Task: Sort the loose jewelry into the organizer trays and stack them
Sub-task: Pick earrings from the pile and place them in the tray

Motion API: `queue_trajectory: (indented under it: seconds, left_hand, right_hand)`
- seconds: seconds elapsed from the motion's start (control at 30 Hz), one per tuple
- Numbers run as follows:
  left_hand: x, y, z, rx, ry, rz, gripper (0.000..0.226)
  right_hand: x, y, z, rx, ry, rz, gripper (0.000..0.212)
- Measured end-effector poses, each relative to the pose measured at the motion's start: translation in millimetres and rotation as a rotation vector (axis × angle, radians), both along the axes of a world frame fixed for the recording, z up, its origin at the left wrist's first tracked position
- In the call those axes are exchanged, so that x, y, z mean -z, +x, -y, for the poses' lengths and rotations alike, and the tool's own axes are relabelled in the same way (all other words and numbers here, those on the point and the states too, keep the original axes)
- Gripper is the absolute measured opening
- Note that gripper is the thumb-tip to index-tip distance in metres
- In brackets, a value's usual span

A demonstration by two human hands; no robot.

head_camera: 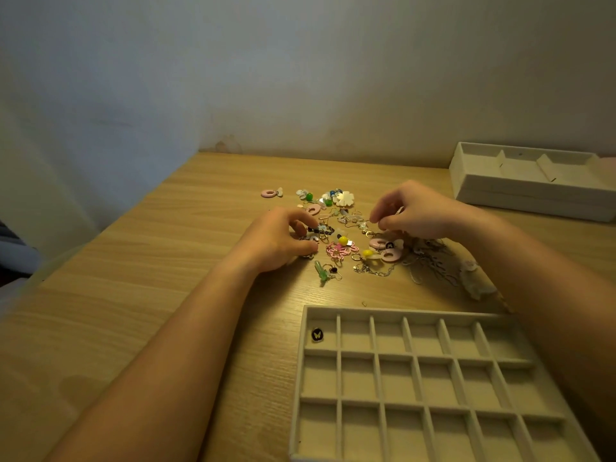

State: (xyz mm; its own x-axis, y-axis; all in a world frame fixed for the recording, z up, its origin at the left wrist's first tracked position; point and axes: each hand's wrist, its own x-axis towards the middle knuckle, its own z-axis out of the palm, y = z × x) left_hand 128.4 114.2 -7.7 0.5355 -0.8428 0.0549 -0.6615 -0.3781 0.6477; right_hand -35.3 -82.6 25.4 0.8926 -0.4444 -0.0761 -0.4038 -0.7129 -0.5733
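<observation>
A loose coloured jewelry heap (340,241) lies on the wooden desk (166,295) between the hands, beyond the grey felt gridded organizer tray (301,361). The right hand (423,211) pinches a thin gold-wire earring (363,225); the left hand (280,240) curls over the heap's edge, grip indeterminate. Advised: the left hand pins neighbouring pieces while the earring lifts clear, lest hooks snag.

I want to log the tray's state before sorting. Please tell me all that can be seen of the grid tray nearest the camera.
The grid tray is beige and looks velvet-lined, with thin dividers making rows of six compartments. It lies flat on the wooden table, near the person, partly cut off by the frame. Only its far-left compartment visibly holds something: a black oval charm. The right forearm hides its far-right corner.
</observation>
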Motion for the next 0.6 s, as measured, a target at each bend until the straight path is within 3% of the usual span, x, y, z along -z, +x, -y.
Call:
queue_trajectory:
  seconds: [0.33, 0.47, 0.6]
  left_hand:
    - [0.2, 9.3, -2.8, -0.022, -0.1, -0.141, 0.031]
    - [-5.9, 17.3, -11.0, -0.075, -0.197, -0.284, 0.02]
    - [-2.2, 24.8, -10.0, -0.169, -0.215, -0.168, 0.016]
  right_hand:
    - [2.8, -1.6, 7.1, 0.119, 0.026, 0.105, 0.021]
    - [0.9, 5.4, 0.6, 0.09, 0.046, 0.147, 0.02]
    - [-1.3, 23.2, -13.1, -0.017, 0.043, 0.127, 0.017]
